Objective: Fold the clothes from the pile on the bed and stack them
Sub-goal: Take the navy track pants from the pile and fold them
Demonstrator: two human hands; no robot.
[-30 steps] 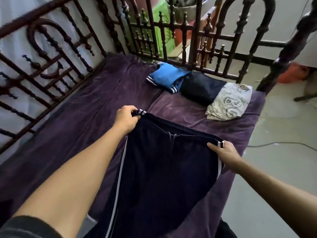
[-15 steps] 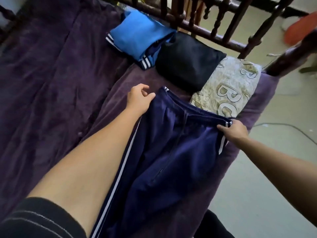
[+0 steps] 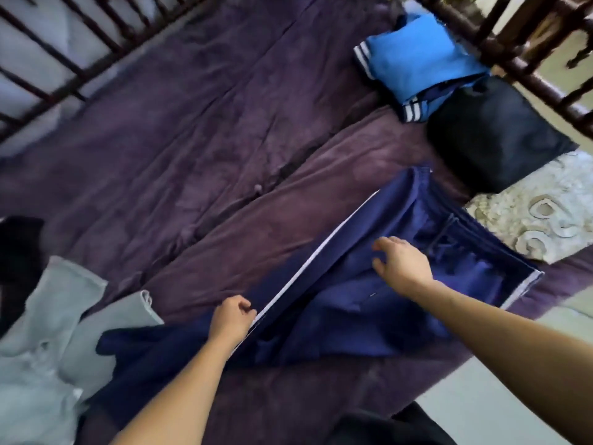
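Currently pinches the navy track pants along the white side stripe with the left hand, fingers curled tight on the edge of the cloth partway down the leg. Holds the right hand loose over the upper part of the pants, fingers spread and relaxed, gripping nothing; cannot tell whether touching the fabric or just above it. Spread lengthwise on the purple bedcover, waistband toward the far end, legs running back toward the near edge and rumpled there. Beyond the waistband, lined up in a row beside the dark wooden bed rail: a folded blue garment with white-striped trim, touching a folded black garment, touching in turn a folded cream printed garment. Last of these just beside the waistband's right corner. At the near left, heaped on the bedcover: a crumpled grey garment, touching the lower end of the pants, and beyond it a dark garment at the edge of view, too dim to tell its shape.
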